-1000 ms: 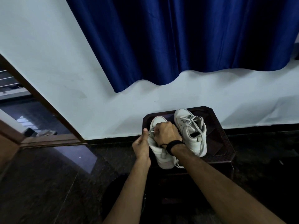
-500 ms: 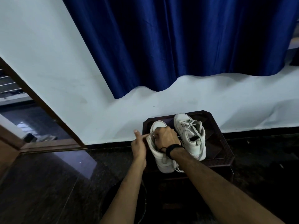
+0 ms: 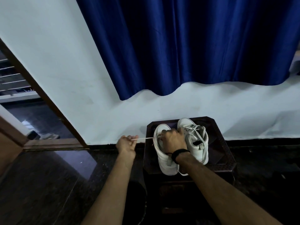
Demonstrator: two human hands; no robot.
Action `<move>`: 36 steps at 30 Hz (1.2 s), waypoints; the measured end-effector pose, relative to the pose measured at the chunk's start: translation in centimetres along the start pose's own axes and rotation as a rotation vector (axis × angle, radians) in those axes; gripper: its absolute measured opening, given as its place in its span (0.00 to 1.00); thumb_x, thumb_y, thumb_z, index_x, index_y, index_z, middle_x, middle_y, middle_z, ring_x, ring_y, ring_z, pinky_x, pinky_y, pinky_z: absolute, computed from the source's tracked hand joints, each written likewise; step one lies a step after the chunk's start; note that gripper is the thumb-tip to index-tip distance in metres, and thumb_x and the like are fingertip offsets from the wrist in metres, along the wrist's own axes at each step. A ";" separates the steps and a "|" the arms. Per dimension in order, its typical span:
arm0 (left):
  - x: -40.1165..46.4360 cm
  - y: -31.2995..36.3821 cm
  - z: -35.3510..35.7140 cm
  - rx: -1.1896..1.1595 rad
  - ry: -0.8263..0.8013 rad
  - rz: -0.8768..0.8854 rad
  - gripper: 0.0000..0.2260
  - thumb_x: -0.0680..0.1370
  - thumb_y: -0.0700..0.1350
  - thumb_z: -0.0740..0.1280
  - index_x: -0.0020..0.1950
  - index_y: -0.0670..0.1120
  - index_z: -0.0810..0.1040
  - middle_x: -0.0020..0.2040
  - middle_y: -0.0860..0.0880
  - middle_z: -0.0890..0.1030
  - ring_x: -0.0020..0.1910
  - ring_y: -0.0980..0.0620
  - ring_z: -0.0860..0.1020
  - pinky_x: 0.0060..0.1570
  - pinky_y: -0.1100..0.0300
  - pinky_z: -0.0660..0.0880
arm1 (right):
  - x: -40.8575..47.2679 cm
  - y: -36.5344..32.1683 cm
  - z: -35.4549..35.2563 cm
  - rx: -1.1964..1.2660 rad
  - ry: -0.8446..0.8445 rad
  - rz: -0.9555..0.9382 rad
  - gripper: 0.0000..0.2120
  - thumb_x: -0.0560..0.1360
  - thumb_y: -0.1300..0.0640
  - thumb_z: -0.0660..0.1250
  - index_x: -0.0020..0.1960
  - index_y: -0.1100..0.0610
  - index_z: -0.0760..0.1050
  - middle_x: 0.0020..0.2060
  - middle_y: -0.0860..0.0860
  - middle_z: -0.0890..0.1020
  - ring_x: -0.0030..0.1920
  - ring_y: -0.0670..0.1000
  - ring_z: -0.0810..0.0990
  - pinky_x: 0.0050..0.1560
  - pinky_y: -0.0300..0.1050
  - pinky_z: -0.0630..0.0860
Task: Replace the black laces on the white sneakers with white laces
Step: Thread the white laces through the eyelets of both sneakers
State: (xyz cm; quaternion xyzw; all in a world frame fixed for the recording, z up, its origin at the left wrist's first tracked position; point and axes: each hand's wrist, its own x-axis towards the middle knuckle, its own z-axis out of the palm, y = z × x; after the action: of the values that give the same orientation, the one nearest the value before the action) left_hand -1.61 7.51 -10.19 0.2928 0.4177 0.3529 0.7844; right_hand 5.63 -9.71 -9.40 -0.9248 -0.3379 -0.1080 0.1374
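Overhead, blue curtain (image 3: 186, 46) on white wall; dark stool (image 3: 217, 140) below carries both white sneakers. Right sneaker (image 3: 194, 140) already white-laced. Left sneaker (image 3: 165, 161) sits under right hand (image 3: 174, 140), fingers curled over its tongue. Left hand (image 3: 126, 144), off the stool's left, pinches white lace (image 3: 142, 139) taut from an eyelet.

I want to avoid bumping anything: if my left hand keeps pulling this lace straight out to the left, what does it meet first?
Nothing close, it seems. Left of the left hand, which pinches the white lace, lies bare wall; the wooden door frame comes next, though depth is unclear.
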 end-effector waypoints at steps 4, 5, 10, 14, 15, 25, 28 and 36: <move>2.4 1.7 -3.3 0.797 0.269 0.290 0.10 0.79 0.45 0.60 0.53 0.43 0.80 0.53 0.36 0.80 0.51 0.39 0.81 0.51 0.50 0.79 | -0.2 -0.3 0.2 0.001 0.005 0.055 0.07 0.65 0.52 0.69 0.37 0.56 0.78 0.30 0.54 0.81 0.37 0.58 0.80 0.46 0.55 0.74; 1.9 1.1 -3.7 1.118 0.247 0.366 0.11 0.79 0.47 0.62 0.57 0.47 0.81 0.59 0.40 0.80 0.58 0.39 0.77 0.58 0.49 0.74 | -0.3 -0.5 0.3 0.010 0.009 0.045 0.06 0.65 0.53 0.69 0.37 0.56 0.78 0.31 0.54 0.81 0.37 0.58 0.80 0.45 0.54 0.74; -1.8 -2.7 -1.5 1.398 -0.455 0.600 0.12 0.80 0.43 0.64 0.62 0.47 0.80 0.62 0.49 0.81 0.62 0.48 0.78 0.59 0.58 0.72 | -0.2 -0.8 0.4 0.061 0.033 -0.014 0.09 0.74 0.54 0.63 0.48 0.56 0.79 0.43 0.57 0.83 0.49 0.60 0.79 0.52 0.52 0.72; -1.9 -4.5 -0.1 1.292 -0.569 0.454 0.11 0.75 0.44 0.62 0.51 0.45 0.83 0.50 0.46 0.85 0.53 0.45 0.82 0.54 0.53 0.77 | -0.2 -0.6 0.4 0.079 0.026 0.018 0.11 0.77 0.52 0.60 0.53 0.56 0.78 0.48 0.57 0.82 0.54 0.60 0.77 0.53 0.51 0.71; -1.7 -4.7 -0.3 1.265 -0.548 0.478 0.09 0.75 0.41 0.63 0.46 0.44 0.82 0.46 0.46 0.85 0.50 0.44 0.82 0.51 0.53 0.76 | -0.2 -0.6 0.4 0.077 0.020 0.030 0.11 0.77 0.52 0.61 0.53 0.56 0.78 0.48 0.57 0.81 0.54 0.60 0.77 0.54 0.51 0.70; -1.0 -0.1 -6.2 1.462 0.244 0.401 0.13 0.77 0.43 0.62 0.58 0.45 0.81 0.60 0.41 0.80 0.61 0.39 0.76 0.60 0.50 0.74 | -0.2 -0.6 1.0 -0.023 0.055 0.087 0.08 0.61 0.57 0.74 0.40 0.55 0.79 0.37 0.53 0.81 0.43 0.59 0.78 0.41 0.53 0.75; -0.6 -2.1 -5.2 1.327 -0.052 0.664 0.14 0.77 0.38 0.64 0.62 0.43 0.79 0.60 0.42 0.80 0.61 0.40 0.76 0.60 0.53 0.72 | -0.1 -0.5 1.3 0.000 0.090 0.055 0.09 0.61 0.58 0.74 0.41 0.57 0.79 0.38 0.55 0.80 0.43 0.60 0.77 0.39 0.54 0.75; -2.1 -5.0 -0.1 1.285 -0.495 0.604 0.07 0.75 0.35 0.65 0.46 0.42 0.82 0.45 0.45 0.85 0.48 0.46 0.82 0.43 0.61 0.70 | 0.1 -0.2 2.0 0.043 0.097 0.058 0.07 0.64 0.58 0.73 0.40 0.57 0.79 0.38 0.55 0.79 0.43 0.60 0.77 0.38 0.53 0.76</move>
State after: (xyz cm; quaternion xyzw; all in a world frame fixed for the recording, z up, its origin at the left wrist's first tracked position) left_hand -0.96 2.92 -13.08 0.8656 0.2542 0.1632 0.3993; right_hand 5.79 -8.86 -11.20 -0.9246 -0.3063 -0.1416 0.1767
